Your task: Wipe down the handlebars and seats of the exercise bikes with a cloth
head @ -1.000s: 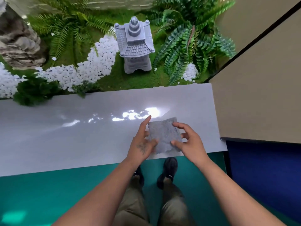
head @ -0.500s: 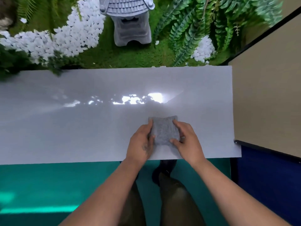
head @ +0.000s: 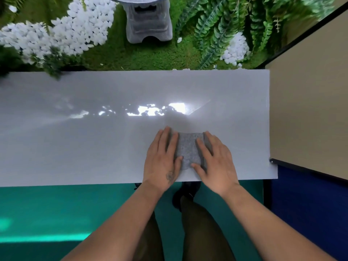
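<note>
Change: cloth (head: 189,150) lowered flat onto surface (head: 94,138).
Hands: left hand (head: 162,157), right hand (head: 213,159) flat, flanking cloth, pressing its edges.

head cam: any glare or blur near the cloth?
Head view: blown-out glare patch on the glossy white ledge just beyond the cloth; cloth and both hands sharp; the pebbles and ferns look smeared.
</note>
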The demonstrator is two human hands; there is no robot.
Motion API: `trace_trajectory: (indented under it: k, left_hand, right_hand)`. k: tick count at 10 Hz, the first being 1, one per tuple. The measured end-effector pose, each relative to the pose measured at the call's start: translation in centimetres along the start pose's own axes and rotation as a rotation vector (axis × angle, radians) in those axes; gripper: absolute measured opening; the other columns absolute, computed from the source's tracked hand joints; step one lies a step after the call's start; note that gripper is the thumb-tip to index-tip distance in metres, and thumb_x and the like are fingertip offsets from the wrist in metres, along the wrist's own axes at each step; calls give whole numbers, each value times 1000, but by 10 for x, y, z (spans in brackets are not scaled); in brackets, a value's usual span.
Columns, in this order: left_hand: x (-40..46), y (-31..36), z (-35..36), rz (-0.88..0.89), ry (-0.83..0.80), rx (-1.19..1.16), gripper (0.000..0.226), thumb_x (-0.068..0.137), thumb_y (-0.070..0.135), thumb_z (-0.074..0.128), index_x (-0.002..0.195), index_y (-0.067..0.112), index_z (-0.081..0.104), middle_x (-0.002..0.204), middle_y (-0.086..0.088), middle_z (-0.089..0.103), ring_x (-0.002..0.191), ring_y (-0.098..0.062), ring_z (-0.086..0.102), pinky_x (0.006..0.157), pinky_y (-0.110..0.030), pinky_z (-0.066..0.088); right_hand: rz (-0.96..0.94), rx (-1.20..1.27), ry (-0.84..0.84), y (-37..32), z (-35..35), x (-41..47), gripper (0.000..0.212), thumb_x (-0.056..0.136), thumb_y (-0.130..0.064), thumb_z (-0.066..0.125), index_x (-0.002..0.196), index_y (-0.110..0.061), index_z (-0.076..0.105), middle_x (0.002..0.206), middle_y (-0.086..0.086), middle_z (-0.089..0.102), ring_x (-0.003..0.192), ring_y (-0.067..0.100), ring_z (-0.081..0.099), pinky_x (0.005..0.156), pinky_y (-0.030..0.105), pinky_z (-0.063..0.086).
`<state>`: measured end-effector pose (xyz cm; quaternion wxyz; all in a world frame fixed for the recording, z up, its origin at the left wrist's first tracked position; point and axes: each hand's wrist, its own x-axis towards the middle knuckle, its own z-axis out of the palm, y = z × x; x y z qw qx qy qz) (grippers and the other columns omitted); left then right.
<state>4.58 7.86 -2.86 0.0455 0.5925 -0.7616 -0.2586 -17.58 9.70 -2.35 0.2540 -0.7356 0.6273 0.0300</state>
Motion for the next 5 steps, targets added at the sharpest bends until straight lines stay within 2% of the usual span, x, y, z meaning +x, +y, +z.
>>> trace_trajectory:
  k: [1, 2, 3, 4, 5]
  left_hand:
    - [3, -3, 7, 123, -111, 86, 81, 107, 48, 50, 170, 11, 14, 178, -13, 5, 165, -31, 0, 132, -53, 13]
    - [1, -11, 17, 139, -257, 186, 85, 106, 50, 43, 170, 14, 1, 177, -10, -12, 164, -30, -12, 131, -57, 12]
    - [2, -13, 14, 114, -341, 193, 90, 103, 49, 45, 170, 16, -6, 176, -8, -19, 163, -29, -18, 131, -57, 10]
    - [10, -7, 3, 78, -358, 150, 89, 104, 54, 44, 170, 18, -4, 176, -5, -18, 163, -26, -18, 132, -54, 5]
    - [19, 3, -20, -3, -380, 88, 89, 103, 62, 43, 170, 28, -4, 177, -1, -17, 162, -26, -19, 133, -52, -1]
  right_hand:
    - [-49, -83, -96, 2, 9, -2, 84, 103, -62, 48, 169, -22, 16, 177, 5, -3, 164, 25, -3, 132, 50, 11]
    - [-26, -116, -193, 2, 15, -3, 86, 104, -66, 40, 169, -25, 3, 175, 2, -18, 163, 23, -13, 132, 48, 5]
    - [-4, -121, -221, -1, 12, -2, 86, 104, -67, 38, 169, -25, 2, 175, 2, -20, 163, 24, -13, 132, 48, 7]
    - [-8, -110, -203, -4, 1, 3, 83, 103, -66, 39, 169, -26, 9, 177, 3, -11, 163, 27, -1, 130, 49, 17]
    - [28, -108, -179, -10, -21, 11, 84, 101, -72, 32, 169, -28, 11, 177, 2, -4, 162, 27, 8, 129, 47, 19]
